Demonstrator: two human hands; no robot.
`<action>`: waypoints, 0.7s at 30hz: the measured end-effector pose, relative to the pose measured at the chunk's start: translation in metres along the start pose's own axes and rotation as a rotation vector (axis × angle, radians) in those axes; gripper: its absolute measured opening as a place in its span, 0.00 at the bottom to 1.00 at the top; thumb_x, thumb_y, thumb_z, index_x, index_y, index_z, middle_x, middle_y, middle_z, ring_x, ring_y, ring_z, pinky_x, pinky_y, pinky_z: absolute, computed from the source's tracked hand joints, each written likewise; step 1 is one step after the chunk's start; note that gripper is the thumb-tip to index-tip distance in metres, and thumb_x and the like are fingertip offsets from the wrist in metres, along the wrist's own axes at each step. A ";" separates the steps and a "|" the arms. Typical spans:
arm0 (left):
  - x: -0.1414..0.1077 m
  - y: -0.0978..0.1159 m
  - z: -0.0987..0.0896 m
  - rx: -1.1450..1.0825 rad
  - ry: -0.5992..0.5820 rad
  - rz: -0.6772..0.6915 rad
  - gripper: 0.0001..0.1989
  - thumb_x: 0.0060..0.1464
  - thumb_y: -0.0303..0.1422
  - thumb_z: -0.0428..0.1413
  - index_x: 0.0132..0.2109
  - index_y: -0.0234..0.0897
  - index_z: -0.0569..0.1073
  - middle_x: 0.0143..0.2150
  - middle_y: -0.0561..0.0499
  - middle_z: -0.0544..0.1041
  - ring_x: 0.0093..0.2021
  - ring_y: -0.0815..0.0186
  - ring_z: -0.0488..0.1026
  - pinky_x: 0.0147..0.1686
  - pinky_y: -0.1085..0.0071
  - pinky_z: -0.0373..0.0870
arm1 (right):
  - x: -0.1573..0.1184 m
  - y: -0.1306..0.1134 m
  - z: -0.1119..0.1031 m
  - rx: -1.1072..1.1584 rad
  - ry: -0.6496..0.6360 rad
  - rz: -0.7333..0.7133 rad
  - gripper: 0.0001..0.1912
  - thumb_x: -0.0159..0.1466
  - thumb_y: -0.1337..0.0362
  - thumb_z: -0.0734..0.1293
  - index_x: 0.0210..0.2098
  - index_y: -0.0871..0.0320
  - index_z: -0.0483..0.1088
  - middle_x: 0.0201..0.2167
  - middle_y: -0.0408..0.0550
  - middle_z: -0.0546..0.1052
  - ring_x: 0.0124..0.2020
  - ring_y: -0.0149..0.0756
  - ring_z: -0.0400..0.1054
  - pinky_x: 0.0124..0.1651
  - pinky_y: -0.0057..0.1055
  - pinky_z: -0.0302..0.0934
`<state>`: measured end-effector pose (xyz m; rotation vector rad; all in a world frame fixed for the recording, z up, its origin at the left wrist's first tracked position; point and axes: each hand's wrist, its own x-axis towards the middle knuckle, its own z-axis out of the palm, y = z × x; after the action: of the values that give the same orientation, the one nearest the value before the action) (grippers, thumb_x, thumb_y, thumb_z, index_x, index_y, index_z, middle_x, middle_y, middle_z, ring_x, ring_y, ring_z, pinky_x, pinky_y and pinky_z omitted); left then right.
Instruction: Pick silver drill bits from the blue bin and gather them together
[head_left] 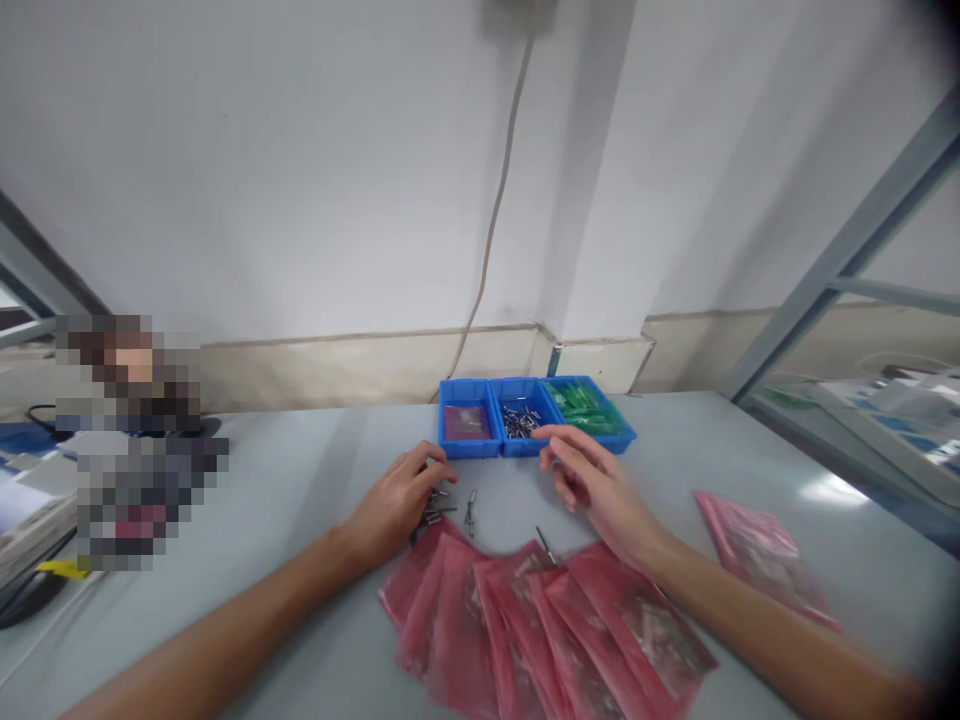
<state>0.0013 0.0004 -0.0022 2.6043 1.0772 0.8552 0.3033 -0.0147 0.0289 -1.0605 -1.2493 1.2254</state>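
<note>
Firstly, at far left, a yellow tag [64,569] at the pale tabletop's [262,470] edge; next, the left hand [401,495], palm down, fingers bent over a small heap of metal pins [433,512]; the heap lies partly hidden beneath the fingertips, and whether any pin is gripped cannot be told; below and right of it, a fan of pink bags [457,620], overlapping, spread between the two forearms, small contents showing through the film; beyond the left hand, a left blue bin [469,450] with pink film packing; just right of the heap, a few loose pins [470,513]; beyond them, a middle blue bin [517,449], part filled with like pins; one stray pin [547,545] at the fan's upper edge, below the right hand [589,480]; that hand well apart from the left, fingers loosely bent and parted, index tip in front of the middle bin; behind it, a right blue bin [619,441] of green bags [585,403]; rightmost, a separate pink bag [765,555], flat, beside the right forearm.
</note>
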 end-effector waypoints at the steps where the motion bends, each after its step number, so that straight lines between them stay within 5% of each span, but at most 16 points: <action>1: 0.001 0.000 0.000 -0.006 -0.007 -0.003 0.20 0.71 0.23 0.40 0.55 0.42 0.74 0.57 0.43 0.72 0.51 0.61 0.74 0.53 0.61 0.75 | -0.001 0.000 -0.001 -0.037 -0.002 -0.031 0.19 0.72 0.47 0.68 0.53 0.53 0.74 0.35 0.43 0.74 0.20 0.27 0.58 0.21 0.27 0.53; 4: 0.002 0.001 0.000 -0.024 -0.017 -0.019 0.19 0.72 0.23 0.41 0.56 0.42 0.73 0.57 0.43 0.72 0.52 0.60 0.74 0.54 0.61 0.74 | -0.005 -0.001 -0.002 -0.242 -0.072 -0.146 0.17 0.74 0.48 0.65 0.53 0.51 0.76 0.38 0.46 0.76 0.26 0.33 0.65 0.29 0.31 0.64; 6: 0.002 0.000 0.001 -0.023 -0.022 -0.030 0.19 0.72 0.24 0.41 0.57 0.43 0.73 0.57 0.44 0.73 0.53 0.60 0.74 0.55 0.60 0.74 | -0.009 -0.003 -0.002 -0.434 -0.202 -0.261 0.14 0.76 0.52 0.64 0.49 0.51 0.79 0.43 0.49 0.78 0.40 0.40 0.72 0.45 0.37 0.69; 9: 0.002 -0.002 0.002 -0.014 -0.037 -0.007 0.19 0.72 0.24 0.42 0.58 0.42 0.73 0.57 0.44 0.72 0.53 0.60 0.73 0.56 0.60 0.74 | -0.017 -0.008 0.001 -0.632 -0.452 -0.447 0.13 0.77 0.56 0.64 0.53 0.50 0.79 0.55 0.52 0.77 0.57 0.47 0.70 0.63 0.46 0.63; 15: 0.001 -0.006 0.004 -0.004 -0.065 0.021 0.19 0.71 0.22 0.42 0.59 0.40 0.72 0.56 0.44 0.71 0.54 0.59 0.71 0.56 0.59 0.73 | -0.023 -0.012 0.004 -0.855 -0.651 -0.506 0.20 0.75 0.55 0.66 0.65 0.47 0.74 0.69 0.49 0.72 0.70 0.50 0.61 0.71 0.52 0.55; 21: 0.002 -0.006 0.003 0.009 -0.075 0.018 0.20 0.72 0.22 0.43 0.64 0.41 0.69 0.54 0.43 0.74 0.52 0.57 0.72 0.54 0.59 0.73 | -0.020 -0.004 0.002 -0.912 -0.653 -0.484 0.20 0.77 0.54 0.64 0.65 0.46 0.74 0.65 0.47 0.77 0.67 0.49 0.65 0.71 0.51 0.57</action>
<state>0.0009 0.0060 -0.0059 2.6343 1.0412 0.7512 0.3030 -0.0346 0.0308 -0.8704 -2.5422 0.5973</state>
